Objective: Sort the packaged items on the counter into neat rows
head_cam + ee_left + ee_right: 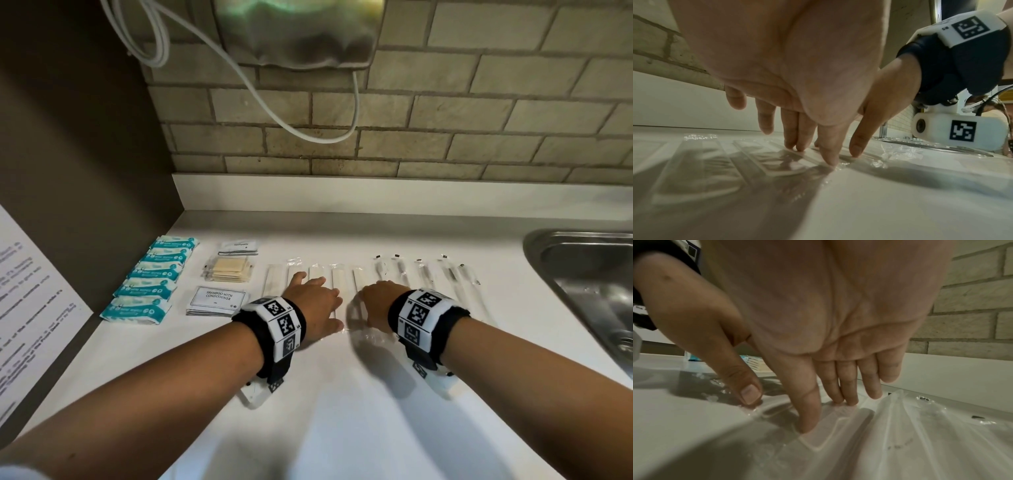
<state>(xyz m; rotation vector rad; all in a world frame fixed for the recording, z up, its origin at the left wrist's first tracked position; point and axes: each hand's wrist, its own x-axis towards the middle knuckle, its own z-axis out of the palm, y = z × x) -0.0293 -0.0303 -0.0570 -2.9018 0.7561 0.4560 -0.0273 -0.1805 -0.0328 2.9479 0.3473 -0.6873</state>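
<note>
At frame centre the left hand (313, 301) and right hand (378, 303) lie palm down, fingers straight and spread, fingertips (830, 160) pressing long, flat, crinkly clear-plastic packets (339, 274), gripping none; these lie side by side on the smooth white counter (342, 411). Left of them sit shampoo sachets (215, 299); teal-and-white wipe packs (150, 277) overlap in a slanted column at middle left; a steel sink (589, 274) occupies the right edge.

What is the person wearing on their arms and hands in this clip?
Bare forearms, no sleeves or gloves. The left hand and right hand each have a black wrist strap wrapped by white blocks printed with black square markers. Under each wrist hangs a white camera housing, also marked, with thin cables.
</note>
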